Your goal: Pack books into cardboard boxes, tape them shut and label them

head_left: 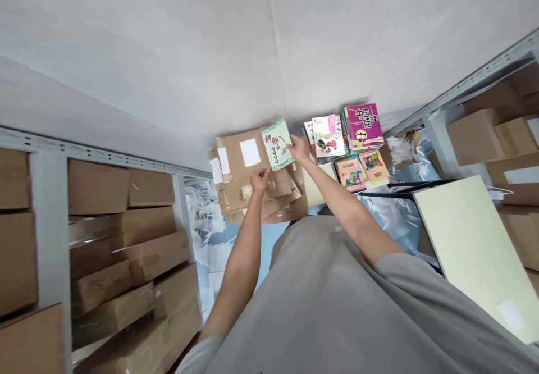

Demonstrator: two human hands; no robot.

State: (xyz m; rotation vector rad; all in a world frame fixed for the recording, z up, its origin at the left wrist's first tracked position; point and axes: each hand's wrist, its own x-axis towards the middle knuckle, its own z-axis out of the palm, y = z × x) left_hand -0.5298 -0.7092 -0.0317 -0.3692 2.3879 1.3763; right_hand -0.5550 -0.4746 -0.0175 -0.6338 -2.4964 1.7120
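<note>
My right hand (298,149) grips the right edge of a pale green book (277,145) with dark red and black characters on its cover. The book is held tilted above flattened cardboard boxes (234,141). Just below and left of it, my left hand (260,180) is closed in a pinch over the cardboard; anything between its fingers is too small to make out. To the right stand stacks of books: one topped by a white book (327,145) with red and black pictures, another by a purple book (364,124). Pink-orange books (351,173) lie in front of them.
Shelves of cardboard boxes rise on the left (154,253) and on the right (475,135). White paper scraps (204,208) litter the blue floor. A pale yellow panel (471,250) stands at my right. A grey-white wall (269,42) is behind the books.
</note>
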